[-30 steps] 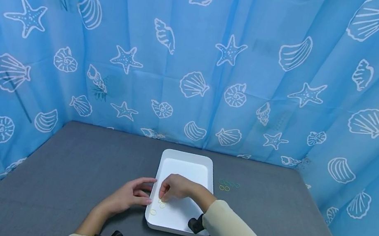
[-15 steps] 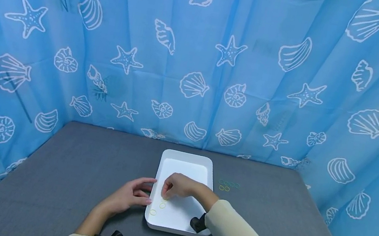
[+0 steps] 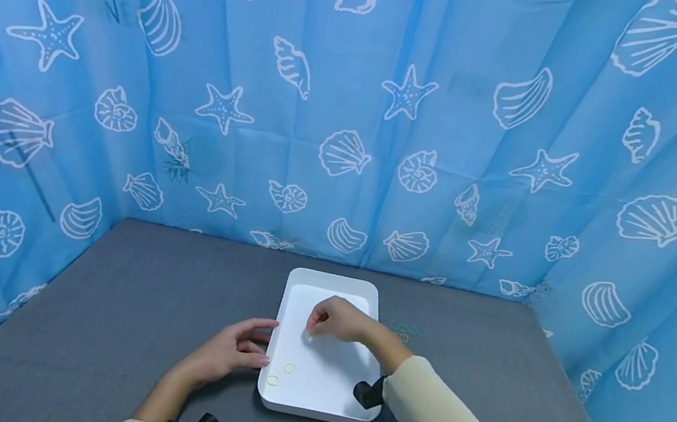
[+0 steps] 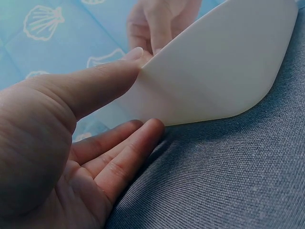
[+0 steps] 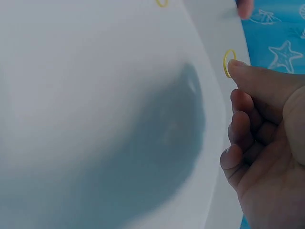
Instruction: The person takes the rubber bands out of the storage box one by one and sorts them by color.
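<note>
Yellow band [image 5: 225, 64] pinched between thumb and fingertips of the right hand [image 3: 337, 317], over the middle of the white tray [image 3: 342, 387]; gap to tray floor unclear. Half a second ago hand and band were nearer and more to the left, just beside the two loose yellow bands [image 3: 292, 370]; now well apart from them. Those two lie unmoved in the tray's near-left part. Left hand [image 3: 228, 351] unchanged: fingers extended and loose, thumb at the tray's left rim, fingertips against the outside wall. Green bands [image 3: 414, 330] unmoved on the grey table [image 3: 197, 292], right of the tray.
</note>
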Available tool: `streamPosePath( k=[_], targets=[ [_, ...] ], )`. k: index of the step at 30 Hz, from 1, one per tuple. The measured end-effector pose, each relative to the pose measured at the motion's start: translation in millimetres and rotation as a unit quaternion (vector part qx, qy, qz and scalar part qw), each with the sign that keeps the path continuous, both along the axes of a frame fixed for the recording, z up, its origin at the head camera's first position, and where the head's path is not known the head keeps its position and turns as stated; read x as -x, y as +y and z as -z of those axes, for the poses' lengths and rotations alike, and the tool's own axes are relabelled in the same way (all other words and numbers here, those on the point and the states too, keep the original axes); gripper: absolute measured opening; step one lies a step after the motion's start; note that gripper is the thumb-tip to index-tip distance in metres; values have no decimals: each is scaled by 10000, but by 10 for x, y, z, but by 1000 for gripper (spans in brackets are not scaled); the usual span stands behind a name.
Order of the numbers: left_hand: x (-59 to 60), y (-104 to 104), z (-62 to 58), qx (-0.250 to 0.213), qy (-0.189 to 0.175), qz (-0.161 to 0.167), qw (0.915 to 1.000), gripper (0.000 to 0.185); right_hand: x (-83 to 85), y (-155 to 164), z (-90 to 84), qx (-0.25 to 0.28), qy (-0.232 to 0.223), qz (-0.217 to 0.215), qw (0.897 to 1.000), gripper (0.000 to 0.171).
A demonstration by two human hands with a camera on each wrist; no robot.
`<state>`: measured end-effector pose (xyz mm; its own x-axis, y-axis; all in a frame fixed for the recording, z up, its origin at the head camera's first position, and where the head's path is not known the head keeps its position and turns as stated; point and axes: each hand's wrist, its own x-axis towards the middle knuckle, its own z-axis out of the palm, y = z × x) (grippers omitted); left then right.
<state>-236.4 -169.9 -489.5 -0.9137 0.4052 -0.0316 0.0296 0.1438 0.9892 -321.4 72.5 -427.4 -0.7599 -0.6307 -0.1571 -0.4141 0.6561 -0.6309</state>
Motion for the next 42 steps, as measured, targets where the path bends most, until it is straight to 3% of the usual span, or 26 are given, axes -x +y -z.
streamPosePath(
  k=[20,35,42],
  targets=[
    [-9,16,-12,45,43,-44,10000,65,80,657,-274,359,182,873,9954,7],
    [-25,14,-47,84,91,-57,9999,66,-13,1124,-58,1193,437,1488,9807,7],
    [-20,9,-34,162,111,-99,9998,66,-93,1271,44,1286,607,1846,9725,7]
  ],
)
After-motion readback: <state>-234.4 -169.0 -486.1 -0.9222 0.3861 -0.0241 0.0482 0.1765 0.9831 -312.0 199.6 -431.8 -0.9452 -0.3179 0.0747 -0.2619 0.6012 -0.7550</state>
